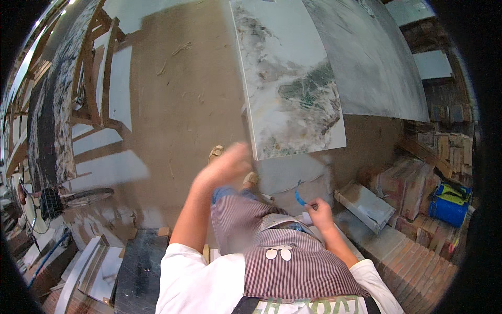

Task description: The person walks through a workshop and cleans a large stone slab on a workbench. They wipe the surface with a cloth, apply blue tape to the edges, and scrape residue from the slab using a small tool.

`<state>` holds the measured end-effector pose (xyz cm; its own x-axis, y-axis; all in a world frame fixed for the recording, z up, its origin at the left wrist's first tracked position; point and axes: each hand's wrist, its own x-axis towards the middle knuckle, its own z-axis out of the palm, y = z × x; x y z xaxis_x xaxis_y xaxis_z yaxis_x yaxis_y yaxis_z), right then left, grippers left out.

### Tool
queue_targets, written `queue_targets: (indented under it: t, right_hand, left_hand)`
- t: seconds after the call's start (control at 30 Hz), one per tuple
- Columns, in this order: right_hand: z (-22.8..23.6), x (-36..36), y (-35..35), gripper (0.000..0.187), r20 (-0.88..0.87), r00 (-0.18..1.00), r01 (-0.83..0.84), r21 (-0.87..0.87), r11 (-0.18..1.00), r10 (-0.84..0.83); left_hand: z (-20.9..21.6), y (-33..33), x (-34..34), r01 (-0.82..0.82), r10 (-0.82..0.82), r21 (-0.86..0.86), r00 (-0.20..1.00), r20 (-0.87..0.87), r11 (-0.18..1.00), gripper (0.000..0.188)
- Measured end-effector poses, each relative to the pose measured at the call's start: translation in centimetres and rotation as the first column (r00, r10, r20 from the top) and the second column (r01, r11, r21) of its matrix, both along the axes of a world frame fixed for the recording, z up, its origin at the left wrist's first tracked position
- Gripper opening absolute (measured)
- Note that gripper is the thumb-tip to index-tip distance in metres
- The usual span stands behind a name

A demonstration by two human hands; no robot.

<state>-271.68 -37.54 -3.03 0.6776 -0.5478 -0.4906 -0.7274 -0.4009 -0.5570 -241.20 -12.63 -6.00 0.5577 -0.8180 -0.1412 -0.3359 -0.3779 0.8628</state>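
My right hand (320,213) is closed in front of my waist, pinching one end of a curved blue strip (299,198), perhaps tape. My left hand (230,162) is raised ahead of me, near the close left corner of a marble-patterned slab (293,89). Motion smears its fingers, and I cannot see anything in it. White, grey and green veining covers the slab's face. A striped apron (298,264) covers my front.
A larger grey slab (371,63) lies right of the marbled one. Wooden frames (107,78) and a bicycle wheel (89,197) stand left. Long boxes (368,206), stacked boards (413,261) and a blue container (448,206) are at the right. A dark slab (144,272) lies lower left.
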Motion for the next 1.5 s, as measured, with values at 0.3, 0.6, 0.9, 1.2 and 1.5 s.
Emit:
queue_targets:
  t: [0.3, 0.6, 0.9, 1.2, 1.5]
  right_hand:
    - [-0.7, 0.8, 1.5, 0.020, 0.027, 0.998, -0.051, 0.054, 0.997, 0.050]
    - [-0.3, 0.3, 1.2, 0.019, 0.043, 0.999, 0.005, 0.118, 0.993, -0.010]
    - [-0.1, -2.9, 3.2, 0.024, 0.013, 0.979, 0.196, 0.179, 0.964, -0.202]
    - [-1.7, -8.4, 5.0, 0.029, -0.064, 0.910, 0.414, 0.181, 0.892, -0.409]
    - [-2.0, -5.2, 2.7, 0.024, 0.292, 0.824, 0.418, 0.266, 0.868, -0.486]
  left_hand:
    - [5.3, 1.2, 1.4, -0.538, 0.468, 0.016, 0.747, 0.472, 0.843, 0.047]
    - [8.0, -9.4, -1.3, 0.084, -0.265, 0.297, 0.717, 0.645, 0.951, 0.091]
    - [7.0, -20.7, -3.5, 0.226, -0.296, 0.194, 0.648, 0.701, 0.955, 0.083]
    - [4.8, -29.4, -12.1, 0.660, -0.804, 0.460, 0.484, 0.345, 0.594, 0.046]
    - [8.6, -21.2, -5.8, 0.435, -0.313, -0.158, 0.816, 0.486, 0.887, 0.031]
